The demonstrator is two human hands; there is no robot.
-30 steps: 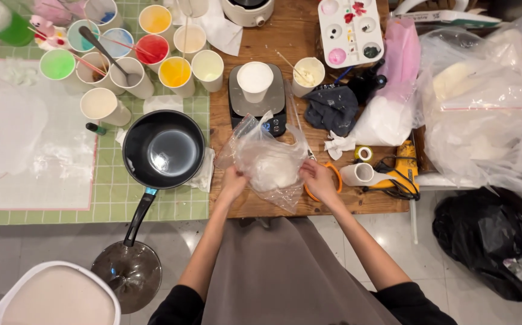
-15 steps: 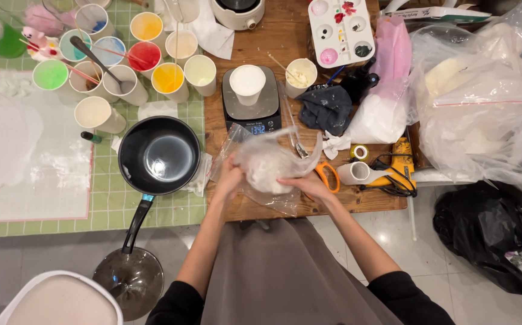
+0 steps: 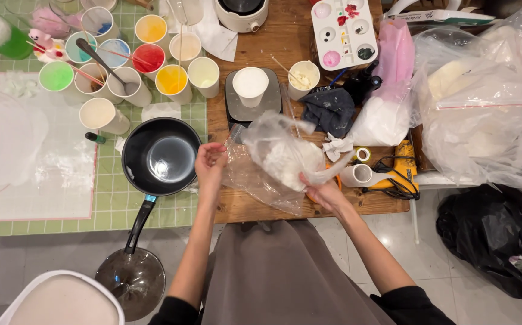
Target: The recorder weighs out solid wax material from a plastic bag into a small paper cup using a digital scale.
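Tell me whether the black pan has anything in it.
No: the black pan shows only its bare, shiny bottom, beside the left hand.

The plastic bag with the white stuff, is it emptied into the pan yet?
Not yet. Done: coloured cups are filled and a white cup sits on the scale. In hand: the right hand holds the plastic bag; the left hand is at its edge. Left: the black pan looks empty.

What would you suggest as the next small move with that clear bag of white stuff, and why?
Probably bring the left hand back to the clear bag. Only the right hand grips it from below, and it hangs slack between the black pan and the scale.
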